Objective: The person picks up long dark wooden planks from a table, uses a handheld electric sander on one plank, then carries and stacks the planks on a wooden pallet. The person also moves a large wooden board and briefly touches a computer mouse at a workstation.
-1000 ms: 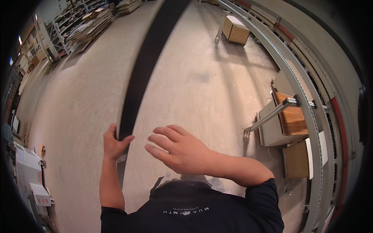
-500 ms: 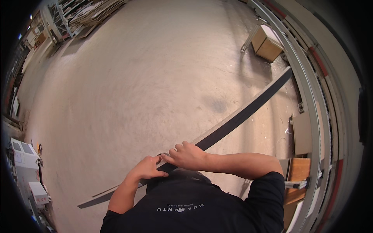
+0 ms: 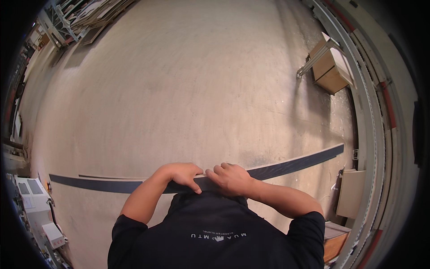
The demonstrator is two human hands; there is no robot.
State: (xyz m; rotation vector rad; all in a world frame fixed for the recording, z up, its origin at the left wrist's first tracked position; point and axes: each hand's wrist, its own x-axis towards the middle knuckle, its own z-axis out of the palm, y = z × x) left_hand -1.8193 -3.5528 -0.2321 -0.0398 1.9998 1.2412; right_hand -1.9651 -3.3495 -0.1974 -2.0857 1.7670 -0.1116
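Our left hand (image 3: 181, 174) grasps a long dark board (image 3: 286, 169) in front of the waist, thumb on its dark face and fingers at its pale far edge. Close by, our right hand (image 3: 232, 179) grips the same board, knuckles up and fingers bent over that edge; its thumb is hidden from us. A narrow gap parts the two hands near the board's middle. The board runs crosswise above the bare-looking floor (image 3: 179, 98), from near the floor's left edge to near its right edge, its line curved in our wide view. Just behind it we wear a dark short-sleeved shirt (image 3: 215, 251) with pale print.

Near the floor's lower left corner we see a white machine housing (image 3: 33, 197) with a small white box (image 3: 53, 235) beside it. At the upper left corner lies a stack of flat panels (image 3: 96, 15) next to a metal rack (image 3: 51, 29). Along the right edge runs a long metal rail (image 3: 369, 101), with wooden boxes (image 3: 329, 75) near its far end and a pale panel (image 3: 352, 193) and a brown wooden box (image 3: 336, 245) toward the lower right corner.
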